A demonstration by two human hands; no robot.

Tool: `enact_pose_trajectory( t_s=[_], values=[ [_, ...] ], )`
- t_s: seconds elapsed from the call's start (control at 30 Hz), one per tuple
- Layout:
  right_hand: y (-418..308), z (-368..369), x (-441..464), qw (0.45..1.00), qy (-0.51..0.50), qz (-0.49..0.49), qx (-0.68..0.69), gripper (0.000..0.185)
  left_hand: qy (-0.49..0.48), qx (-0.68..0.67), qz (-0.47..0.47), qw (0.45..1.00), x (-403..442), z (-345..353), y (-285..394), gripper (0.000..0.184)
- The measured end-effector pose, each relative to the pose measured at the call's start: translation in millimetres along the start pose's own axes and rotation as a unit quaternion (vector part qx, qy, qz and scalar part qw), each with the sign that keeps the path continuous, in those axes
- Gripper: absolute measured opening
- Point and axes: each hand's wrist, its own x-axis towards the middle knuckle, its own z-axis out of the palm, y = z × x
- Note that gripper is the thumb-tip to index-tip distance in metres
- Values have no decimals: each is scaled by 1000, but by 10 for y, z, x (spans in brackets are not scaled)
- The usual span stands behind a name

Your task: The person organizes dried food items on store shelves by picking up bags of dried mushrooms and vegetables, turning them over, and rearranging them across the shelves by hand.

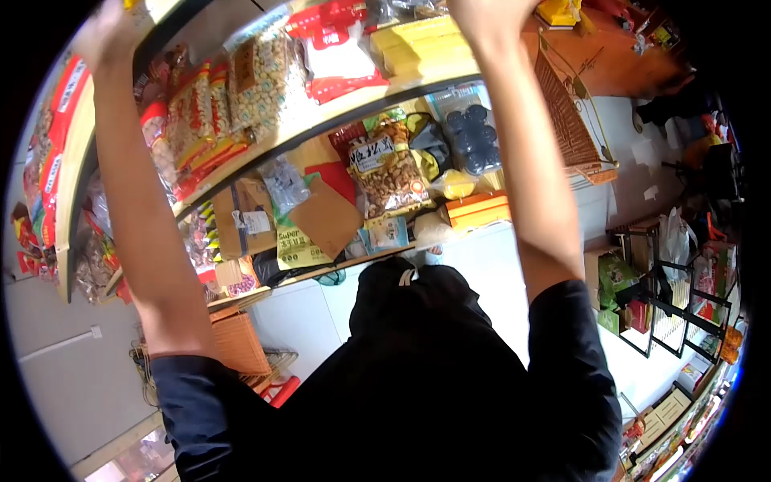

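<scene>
Both my arms reach forward over a store shelf. My left hand [106,34] is blurred at the top left, beside the upper shelf's dark edge, and its fingers do not show clearly. At the top edge is my right hand [491,18], with its fingers cut off by the frame. Near it on the upper shelf lie a yellow package [426,46] and a red and white bag [337,46]. Between my arms rest a clear bag of pale round pieces [265,80] and a red-trimmed snack bag [191,108]. Whatever either hand holds is hidden.
On the lower shelf are a bag of brown nuts [389,173], a clear tray of dark round items [474,136], an orange box [478,210] and a cardboard piece [325,217]. A wicker basket [566,112] stands right; a black rack [675,297] is farther off.
</scene>
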Motion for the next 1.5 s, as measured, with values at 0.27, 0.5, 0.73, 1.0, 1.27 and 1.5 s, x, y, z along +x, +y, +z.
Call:
enact_pose_trajectory(
  t_s=[0.27,0.5,0.73,1.0,1.27,1.5],
  values=[
    [-273,-600,-3001,860,-152,486,21,7,195,-72,-204,957,-2802,912,1006,17],
    [-621,-984,-3841,631,-221,726,164,13,-29,-154,-835,527,-5395,849,2183,13],
    [-346,-1079,-3947,583,-319,736,131,22,-145,-140,-830,520,-5635,517,1760,23],
    [75,-1163,-3976,627,-278,724,70,24,-142,-137,-790,581,-5281,1122,1424,25],
    [293,-1116,-4738,648,-286,705,25,39,-214,-171,-831,485,-5541,1523,1366,45],
    [446,-840,-5084,585,-441,665,-145,50,-228,-202,-824,479,-5535,1722,1108,56]
  ],
)
